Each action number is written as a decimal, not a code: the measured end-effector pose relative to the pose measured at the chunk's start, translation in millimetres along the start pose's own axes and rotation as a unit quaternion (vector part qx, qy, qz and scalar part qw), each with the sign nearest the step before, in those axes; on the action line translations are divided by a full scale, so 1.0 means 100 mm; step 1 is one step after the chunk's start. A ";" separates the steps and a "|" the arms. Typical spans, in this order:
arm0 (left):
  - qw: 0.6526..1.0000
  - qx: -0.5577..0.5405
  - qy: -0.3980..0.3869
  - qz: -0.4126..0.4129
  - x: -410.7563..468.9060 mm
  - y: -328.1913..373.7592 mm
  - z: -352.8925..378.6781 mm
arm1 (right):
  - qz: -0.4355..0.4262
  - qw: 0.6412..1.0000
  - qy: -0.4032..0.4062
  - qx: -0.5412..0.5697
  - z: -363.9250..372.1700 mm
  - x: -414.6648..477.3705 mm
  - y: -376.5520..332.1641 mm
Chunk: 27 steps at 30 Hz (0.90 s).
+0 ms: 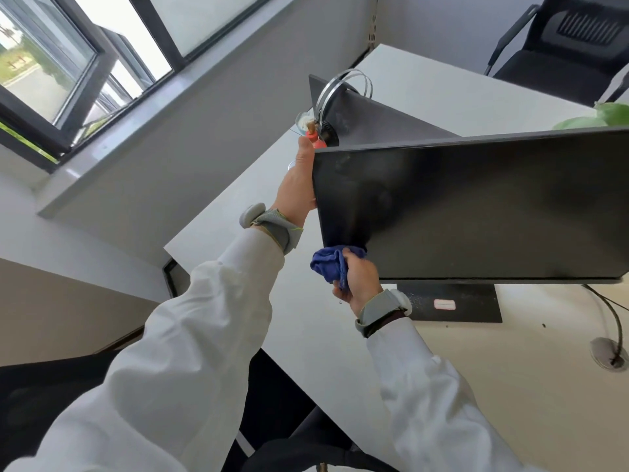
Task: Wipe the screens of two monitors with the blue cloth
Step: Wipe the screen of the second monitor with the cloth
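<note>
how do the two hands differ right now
The left hand holds the monitor by its left edge; the right hand grips the blue cloth against its lower left corner. The left hand sits higher than the right hand. Both wear grey wristbands.

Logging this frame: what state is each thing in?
monitor: screen dark, smudged
blue cloth: bunched, against the screen's lower left corner
left hand: grips the monitor's left edge
right hand: grips the blue cloth
window: swung open
</note>
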<state>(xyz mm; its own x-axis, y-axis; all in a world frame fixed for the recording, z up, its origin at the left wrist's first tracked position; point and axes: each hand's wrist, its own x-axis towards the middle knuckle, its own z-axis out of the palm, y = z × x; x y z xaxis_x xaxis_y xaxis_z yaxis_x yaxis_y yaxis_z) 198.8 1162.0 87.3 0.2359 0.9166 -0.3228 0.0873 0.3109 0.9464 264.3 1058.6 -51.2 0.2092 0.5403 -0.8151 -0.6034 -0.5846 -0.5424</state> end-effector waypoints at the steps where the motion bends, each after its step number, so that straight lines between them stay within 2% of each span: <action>1: 1.000 0.003 0.002 0.000 0.00 -0.01 0.00 | -0.002 1.000 0.013 -0.018 0.00 0.03 0.03; 8: 1.000 0.023 0.003 0.009 0.01 -0.02 -0.01 | 0.030 0.998 0.039 -0.033 -0.01 0.09 0.26; 11: 1.000 0.018 -0.003 0.010 0.01 0.00 0.00 | -0.050 0.997 0.022 -0.049 0.05 0.04 0.09; 14: 1.000 0.019 0.005 0.006 0.01 0.00 0.01 | -0.125 0.991 -0.027 -0.044 0.12 -0.18 -0.12; 19: 1.000 0.024 0.009 0.008 0.02 -0.04 -0.02 | -0.131 0.988 0.004 -0.084 0.13 -0.14 -0.05; 23: 1.000 0.021 0.009 0.000 0.00 -0.05 -0.03 | -0.064 0.995 0.049 -0.060 0.13 -0.10 0.09; 27: 0.999 0.031 0.007 0.006 -0.02 -0.02 0.00 | -0.084 0.992 0.055 -0.072 0.19 -0.11 0.01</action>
<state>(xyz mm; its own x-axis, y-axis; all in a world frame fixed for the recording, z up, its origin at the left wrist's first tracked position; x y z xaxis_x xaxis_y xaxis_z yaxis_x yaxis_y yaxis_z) 197.7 1159.5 86.1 0.2236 0.9238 -0.3107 0.1437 0.2841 0.9480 246.7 1064.0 -38.5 0.3850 0.5724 -0.7239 -0.4377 -0.5773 -0.6893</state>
